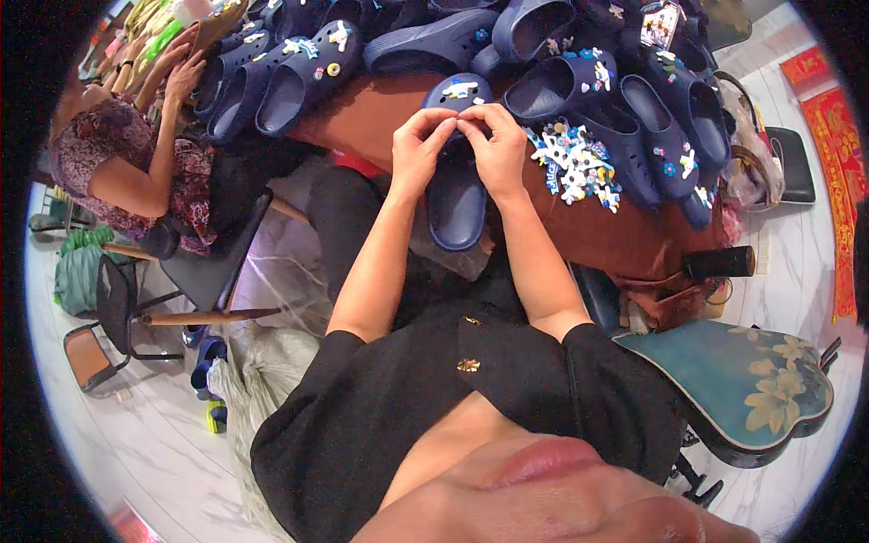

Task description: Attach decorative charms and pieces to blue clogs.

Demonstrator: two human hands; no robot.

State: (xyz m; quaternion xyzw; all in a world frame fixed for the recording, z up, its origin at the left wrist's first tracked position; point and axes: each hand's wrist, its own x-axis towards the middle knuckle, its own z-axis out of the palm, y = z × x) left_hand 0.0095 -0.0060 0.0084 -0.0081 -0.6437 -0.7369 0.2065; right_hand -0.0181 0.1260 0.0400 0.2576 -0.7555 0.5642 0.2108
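Left hand (418,149) and right hand (498,149) narrowed, fingertips meeting over the upper of a navy-blue foam clog (457,213) at the near edge of a brown-covered table (588,231); cannot tell whether they pinch anything. Step judged: fitting a decoration; next move calls for firm, steady pressure. Lettering visible on one blue-and-white charm (551,174) in the adjacent pile of white-and-blue charms (579,163).
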